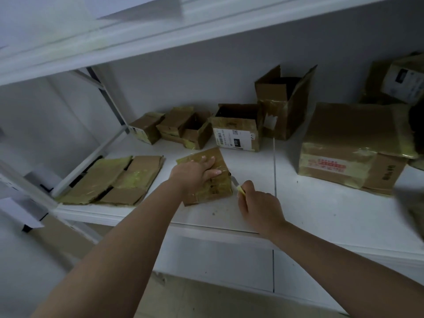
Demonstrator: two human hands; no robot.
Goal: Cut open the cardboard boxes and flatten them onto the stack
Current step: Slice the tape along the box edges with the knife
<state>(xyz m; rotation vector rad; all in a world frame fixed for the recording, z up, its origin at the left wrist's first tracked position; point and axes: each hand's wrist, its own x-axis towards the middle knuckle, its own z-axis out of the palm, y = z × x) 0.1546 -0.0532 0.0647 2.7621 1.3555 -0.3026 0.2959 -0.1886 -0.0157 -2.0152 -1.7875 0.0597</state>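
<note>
1. Nearest, two bare forearms reach up from the bottom of the frame over the front edge of a smooth white shelf (pixel 309 203).
2. The right hand (pixel 258 204), at centre right, is curled tight round a yellow-handled utility knife (pixel 238 187); the thin metal blade points up-left and meets the right edge of a small taped box (pixel 211 182).
3. The left hand (pixel 197 174) lies on that small taped box at the centre of the frame, fingers straight and spread, pressing down on the top. The brown cardboard is wrapped in glossy, yellowish, wrinkled tape.
4. At middle left sits the flattened stack (pixel 114 179): flat cardboard sheets with folded flaps and shiny yellow-green tape strips, near the shelf's front-left corner, well apart from the box under the hand.
5. At middle right stands a large closed carton (pixel 351 143), boxy, tape-wrapped, with a red printed label on its front face.
6. Farther back, at centre, an open-topped carton with a white barcode label (pixel 236 131); to its left a cluster of small crumpled boxes (pixel 174 129).
7. Behind, a tall open box (pixel 284 102) with flaps raised against the pale wall.
8. At upper right, another labelled box (pixel 403 81), blurred.
</note>
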